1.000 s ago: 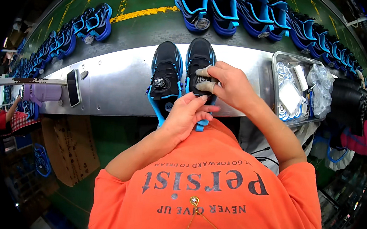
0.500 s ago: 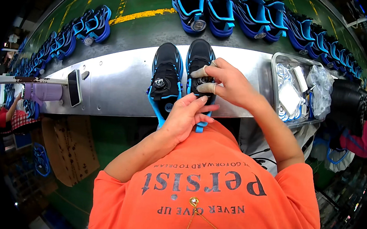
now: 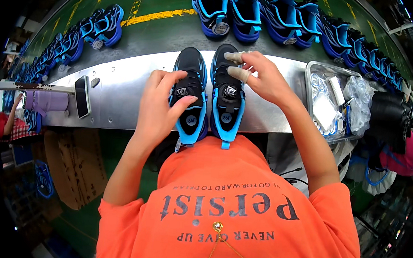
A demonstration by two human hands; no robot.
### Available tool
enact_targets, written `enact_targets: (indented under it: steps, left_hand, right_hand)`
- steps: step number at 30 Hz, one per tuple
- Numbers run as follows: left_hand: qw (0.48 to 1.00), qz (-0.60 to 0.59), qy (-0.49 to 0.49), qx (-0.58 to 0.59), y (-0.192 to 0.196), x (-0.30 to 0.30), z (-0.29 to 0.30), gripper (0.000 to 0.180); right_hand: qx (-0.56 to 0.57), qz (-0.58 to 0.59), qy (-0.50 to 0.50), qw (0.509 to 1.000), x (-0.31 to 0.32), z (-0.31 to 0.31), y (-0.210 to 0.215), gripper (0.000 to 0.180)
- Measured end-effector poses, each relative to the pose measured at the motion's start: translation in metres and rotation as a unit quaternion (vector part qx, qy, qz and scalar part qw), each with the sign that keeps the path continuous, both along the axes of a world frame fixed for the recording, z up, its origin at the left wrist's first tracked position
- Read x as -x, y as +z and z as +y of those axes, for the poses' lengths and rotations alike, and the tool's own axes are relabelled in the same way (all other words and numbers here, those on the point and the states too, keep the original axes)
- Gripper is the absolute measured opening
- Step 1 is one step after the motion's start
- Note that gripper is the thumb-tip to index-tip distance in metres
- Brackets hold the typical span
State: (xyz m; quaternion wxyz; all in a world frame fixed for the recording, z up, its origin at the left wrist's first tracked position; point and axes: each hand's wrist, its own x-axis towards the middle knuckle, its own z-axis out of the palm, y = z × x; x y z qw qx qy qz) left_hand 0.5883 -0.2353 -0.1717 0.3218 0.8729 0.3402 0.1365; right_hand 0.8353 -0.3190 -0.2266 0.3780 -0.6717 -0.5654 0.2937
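Observation:
Two black sneakers with blue trim lie side by side, toes pointing away from me: a left shoe (image 3: pixel 192 63) and a right shoe (image 3: pixel 225 58). Each has a round lacing dial on its tongue and a round sticker on the insole. My left hand (image 3: pixel 159 104) is over the outer side of the left shoe, thumb and fingers apart around its dial (image 3: pixel 182 90). At the outer edge of the right shoe, my right hand (image 3: pixel 260 75) has two covered fingertips spread above the dial (image 3: pixel 229 92), near the upper. Neither hand visibly grips a shoe.
Under the shoes is a metal bench (image 3: pixel 123 80). A tray (image 3: pixel 309 95) of tags and plastic bags stands right; a phone (image 3: pixel 83 96) and purple cup (image 3: pixel 50 102) are left. More shoes (image 3: pixel 245 16) line the green belt (image 3: pixel 170 30). Other people work at both sides.
My left hand has moved from the right shoe's heel to the left shoe. My right hand has shifted slightly forward and right, uncovering the right shoe's dial and insole.

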Motion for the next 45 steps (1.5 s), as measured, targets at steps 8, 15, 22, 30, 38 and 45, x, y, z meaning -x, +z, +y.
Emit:
enact_targets:
  steps: [8, 15, 22, 30, 38, 45]
  left_hand:
    - [0.991, -0.046, -0.098, 0.084, -0.032, 0.006, 0.022, 0.036]
    - [0.963, -0.05, -0.079, 0.253, -0.032, 0.008, 0.03, 0.032]
    - [0.965, 0.053, -0.245, -0.07, -0.046, -0.008, 0.027, 0.009]
    - [0.978, -0.007, -0.146, -0.146, -0.051, -0.012, 0.005, 0.014]
    - [0.977, -0.053, -0.087, 0.185, -0.045, 0.007, 0.025, 0.036]
    - [0.977, 0.004, -0.107, 0.185, -0.045, 0.007, 0.024, 0.045]
  right_hand:
    - [0.045, -0.125, 0.024, 0.991, 0.031, 0.055, -0.022, 0.052]
    - [0.088, -0.178, 0.12, 0.973, 0.049, 0.09, -0.04, 0.061]
    - [0.065, -0.17, 0.116, 0.976, 0.046, 0.087, -0.049, 0.059]
    - [0.035, -0.159, 0.12, 0.979, 0.043, 0.088, -0.054, 0.053]
    - [0.025, -0.163, 0.12, 0.979, 0.039, 0.086, -0.057, 0.052]
    - [0.018, -0.162, 0.117, 0.98, 0.038, 0.087, -0.06, 0.052]
